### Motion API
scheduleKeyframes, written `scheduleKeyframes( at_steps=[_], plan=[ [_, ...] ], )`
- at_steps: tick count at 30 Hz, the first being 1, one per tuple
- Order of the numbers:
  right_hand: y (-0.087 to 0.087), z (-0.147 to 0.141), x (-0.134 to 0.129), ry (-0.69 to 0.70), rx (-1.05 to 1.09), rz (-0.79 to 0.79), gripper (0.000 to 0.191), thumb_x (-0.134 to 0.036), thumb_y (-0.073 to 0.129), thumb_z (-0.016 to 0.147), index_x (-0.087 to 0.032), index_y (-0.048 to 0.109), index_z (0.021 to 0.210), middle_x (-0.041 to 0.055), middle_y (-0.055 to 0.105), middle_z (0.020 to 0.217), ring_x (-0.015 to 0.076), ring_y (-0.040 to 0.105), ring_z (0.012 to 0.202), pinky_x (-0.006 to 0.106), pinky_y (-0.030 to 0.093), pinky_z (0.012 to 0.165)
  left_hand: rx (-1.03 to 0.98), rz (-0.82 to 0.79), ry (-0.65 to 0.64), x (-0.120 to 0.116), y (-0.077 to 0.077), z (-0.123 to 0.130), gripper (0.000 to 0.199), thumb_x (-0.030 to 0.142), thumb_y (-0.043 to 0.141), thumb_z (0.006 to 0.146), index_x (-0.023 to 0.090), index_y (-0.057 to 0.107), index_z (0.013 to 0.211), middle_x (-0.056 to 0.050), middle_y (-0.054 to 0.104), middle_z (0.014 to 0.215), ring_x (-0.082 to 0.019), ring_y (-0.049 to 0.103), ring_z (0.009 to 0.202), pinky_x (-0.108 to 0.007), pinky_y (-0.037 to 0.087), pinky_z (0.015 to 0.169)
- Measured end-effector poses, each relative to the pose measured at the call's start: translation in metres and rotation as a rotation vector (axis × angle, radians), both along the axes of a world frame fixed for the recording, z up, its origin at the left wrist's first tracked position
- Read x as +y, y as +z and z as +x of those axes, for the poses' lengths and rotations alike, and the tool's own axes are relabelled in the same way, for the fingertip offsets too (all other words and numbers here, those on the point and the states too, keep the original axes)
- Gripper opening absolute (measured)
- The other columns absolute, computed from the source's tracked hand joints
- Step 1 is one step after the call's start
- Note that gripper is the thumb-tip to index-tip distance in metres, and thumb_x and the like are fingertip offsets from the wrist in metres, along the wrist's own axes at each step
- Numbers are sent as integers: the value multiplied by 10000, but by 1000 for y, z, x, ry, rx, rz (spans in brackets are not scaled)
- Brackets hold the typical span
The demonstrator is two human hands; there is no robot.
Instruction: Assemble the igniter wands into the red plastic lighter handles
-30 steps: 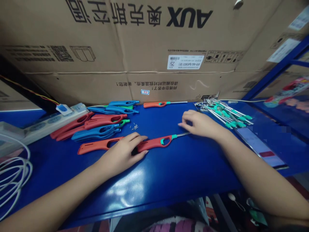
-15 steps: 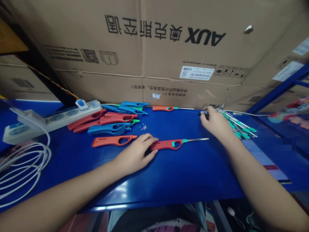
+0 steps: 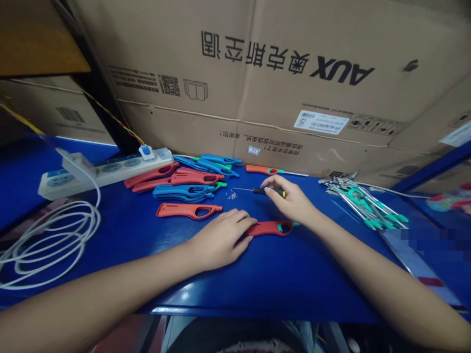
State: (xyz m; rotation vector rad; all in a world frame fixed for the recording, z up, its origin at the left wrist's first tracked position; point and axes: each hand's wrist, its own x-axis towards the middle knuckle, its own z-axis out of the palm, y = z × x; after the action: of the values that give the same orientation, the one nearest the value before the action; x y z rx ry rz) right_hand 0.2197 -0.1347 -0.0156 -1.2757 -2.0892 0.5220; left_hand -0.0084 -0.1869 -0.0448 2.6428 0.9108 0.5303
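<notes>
My left hand (image 3: 225, 239) is closed on the rear end of a red lighter (image 3: 270, 228) lying on the blue table. Between its fingers my right hand (image 3: 289, 196) holds a black and yellow screwdriver (image 3: 268, 191), its thin shaft pointing left. The screwdriver's tip is beside a small pile of screws (image 3: 232, 195). An orange-red handle shell (image 3: 188, 211) lies left of my left hand. Behind it are blue shells (image 3: 180, 192) and red shells (image 3: 195, 177). Near the box an orange lighter (image 3: 262, 170) lies with its metal tube to the right.
A cardboard box (image 3: 275, 98) stands along the back. At the left are a white power strip (image 3: 106, 171) and a coiled white cable (image 3: 55, 245). Several green-and-metal lighter rods (image 3: 368, 203) lie at the right, near a flat package (image 3: 419, 269).
My right hand has moved left from beside the rods, with the screwdriver now plainly visible in it. My left hand stays on the red lighter. The camera view has shifted a little.
</notes>
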Motion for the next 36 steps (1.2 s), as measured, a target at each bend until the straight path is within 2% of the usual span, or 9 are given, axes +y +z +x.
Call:
scheduleKeyframes(
  at_steps=[9,19,22,25,29,32,36],
  plan=[
    [-8,-4,7,15,-27,4,168,-325,515,944,-206,606,1020,10,650,858,150,527,692,268,398,662,34,4,-8,0,1,-1,352,253,502,1005,145,574,1333,-118,642,1172,-270,593,1107,-437,512,994],
    [-4,-3,4,0,18,2,153,-320,536,934,-211,610,1014,-8,620,801,148,527,688,274,401,657,22,-8,-14,1,2,-1,347,246,512,998,158,580,1327,-125,643,1166,-277,599,1103,-445,513,988],
    [6,-1,-1,-55,210,-36,166,-359,575,917,-213,624,980,-27,576,705,137,511,605,272,400,587,-16,-33,-26,2,0,-1,338,245,508,1001,160,579,1320,-121,641,1177,-272,593,1112,-444,502,1004],
    [20,3,-11,-128,543,-107,199,-404,641,874,-211,652,921,-51,524,583,122,466,482,264,381,481,-68,-64,-36,2,-3,0,339,230,514,995,173,580,1322,-112,631,1185,-264,580,1120,-431,496,1006],
    [33,13,-25,-213,1010,-153,219,-401,739,787,-195,666,803,-55,455,566,97,431,482,226,343,420,-113,-106,-65,1,-7,2,358,240,540,990,207,574,1344,-95,628,1191,-252,568,1106,-417,498,981],
    [31,18,-29,-270,1167,-221,260,-429,753,772,-201,631,744,-68,391,550,77,381,460,205,328,405,-130,-118,-95,0,-8,4,387,253,575,982,217,557,1367,-91,632,1209,-249,562,1112,-416,494,983],
    [15,16,-27,-268,1174,-387,349,-533,715,788,-215,582,735,-80,354,531,81,358,430,218,343,407,-197,-119,-72,-1,-9,4,420,326,629,970,224,552,1369,-92,625,1255,-247,557,1143,-423,480,1012]
  ],
)
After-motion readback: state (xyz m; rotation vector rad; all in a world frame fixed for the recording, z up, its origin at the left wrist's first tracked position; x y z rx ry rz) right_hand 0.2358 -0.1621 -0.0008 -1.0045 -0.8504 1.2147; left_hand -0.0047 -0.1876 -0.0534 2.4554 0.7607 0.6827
